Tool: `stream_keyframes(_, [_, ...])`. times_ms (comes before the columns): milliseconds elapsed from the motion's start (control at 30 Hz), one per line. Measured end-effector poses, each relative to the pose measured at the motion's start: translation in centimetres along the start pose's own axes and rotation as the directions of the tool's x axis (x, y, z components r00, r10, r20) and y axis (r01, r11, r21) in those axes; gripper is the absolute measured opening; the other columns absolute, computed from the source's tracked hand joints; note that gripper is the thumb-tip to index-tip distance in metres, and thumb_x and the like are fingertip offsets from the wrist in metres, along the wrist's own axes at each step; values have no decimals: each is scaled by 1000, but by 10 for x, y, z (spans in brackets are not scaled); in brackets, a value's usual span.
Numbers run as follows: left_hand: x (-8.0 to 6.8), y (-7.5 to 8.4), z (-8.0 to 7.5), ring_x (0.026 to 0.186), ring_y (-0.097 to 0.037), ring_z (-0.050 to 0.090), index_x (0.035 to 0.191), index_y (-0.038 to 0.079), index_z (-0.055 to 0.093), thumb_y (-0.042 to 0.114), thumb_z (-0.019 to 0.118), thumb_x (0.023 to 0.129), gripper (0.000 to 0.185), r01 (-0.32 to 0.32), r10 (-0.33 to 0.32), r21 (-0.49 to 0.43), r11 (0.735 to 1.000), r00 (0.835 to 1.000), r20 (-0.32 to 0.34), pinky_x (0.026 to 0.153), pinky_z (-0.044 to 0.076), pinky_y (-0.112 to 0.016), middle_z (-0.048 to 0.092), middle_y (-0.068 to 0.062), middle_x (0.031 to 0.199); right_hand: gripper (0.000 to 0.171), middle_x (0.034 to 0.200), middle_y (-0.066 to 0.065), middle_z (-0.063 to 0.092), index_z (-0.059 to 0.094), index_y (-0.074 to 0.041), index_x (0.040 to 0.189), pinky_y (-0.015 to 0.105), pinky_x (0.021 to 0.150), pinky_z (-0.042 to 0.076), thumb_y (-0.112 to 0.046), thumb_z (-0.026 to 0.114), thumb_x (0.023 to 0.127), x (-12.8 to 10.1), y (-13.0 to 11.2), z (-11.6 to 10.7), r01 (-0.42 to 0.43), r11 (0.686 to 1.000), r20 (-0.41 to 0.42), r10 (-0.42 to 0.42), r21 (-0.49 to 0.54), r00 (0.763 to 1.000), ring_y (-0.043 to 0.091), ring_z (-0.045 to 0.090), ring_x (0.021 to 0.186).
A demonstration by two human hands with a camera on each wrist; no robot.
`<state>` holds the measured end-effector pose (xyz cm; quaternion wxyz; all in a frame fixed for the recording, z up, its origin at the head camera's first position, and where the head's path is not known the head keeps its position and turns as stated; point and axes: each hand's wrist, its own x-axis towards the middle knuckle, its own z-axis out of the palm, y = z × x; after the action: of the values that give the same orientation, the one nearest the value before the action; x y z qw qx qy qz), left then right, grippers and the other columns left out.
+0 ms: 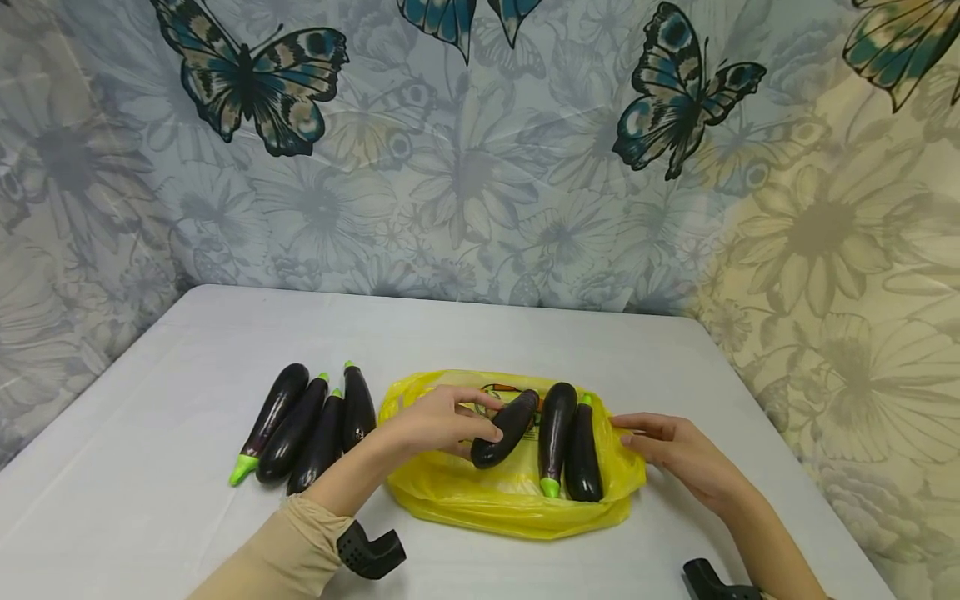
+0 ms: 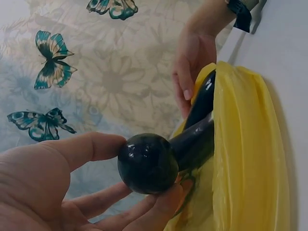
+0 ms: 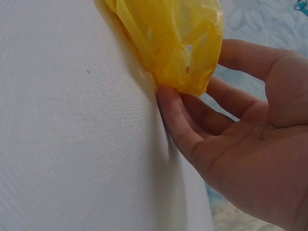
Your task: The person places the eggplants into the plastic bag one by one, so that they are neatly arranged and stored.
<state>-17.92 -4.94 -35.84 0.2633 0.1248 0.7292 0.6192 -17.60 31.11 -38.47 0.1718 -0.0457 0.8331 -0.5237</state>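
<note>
A dark purple eggplant (image 1: pixel 507 429) is gripped between the thumb and fingers of my left hand (image 1: pixel 450 419), tilted over the yellow plastic bag (image 1: pixel 510 517). In the left wrist view its rounded end (image 2: pixel 148 163) faces the camera. Two more eggplants, a left one (image 1: pixel 557 433) and a right one (image 1: pixel 584 454), lie side by side in the bag's right part. My right hand (image 1: pixel 682 454) holds the bag's right edge; in the right wrist view the bag's end (image 3: pixel 190 72) sits between thumb and fingers (image 3: pixel 175 113).
Several eggplants (image 1: pixel 281 408) with green stem ends lie together on the white table (image 1: pixel 337 325), left of the bag. My left forearm passes in front of part of them. A patterned butterfly cloth (image 1: pixel 465 208) hangs behind the table.
</note>
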Motion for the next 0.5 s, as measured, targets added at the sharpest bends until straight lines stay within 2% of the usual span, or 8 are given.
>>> stream_keyframes(267, [13,-5,10,90,-21,67,125,6,65,15,78,83,45,-1,2,13,1000,999,-49,73,59,-37,67,-9,102,48,138,17,52,57,1,135,33,93,45,-28,65,97,0,0,1,5,1000,6,-5,11,1000,25,51,120])
stream_keyframes(500, [19,-9,19,93,-22,66,127,5,64,17,81,83,49,-33,36,40,999,997,-73,72,59,-38,65,-10,110,49,138,17,53,58,1,134,33,91,46,-28,66,96,0,0,1,-3,1000,-4,3,-2,1000,25,51,120])
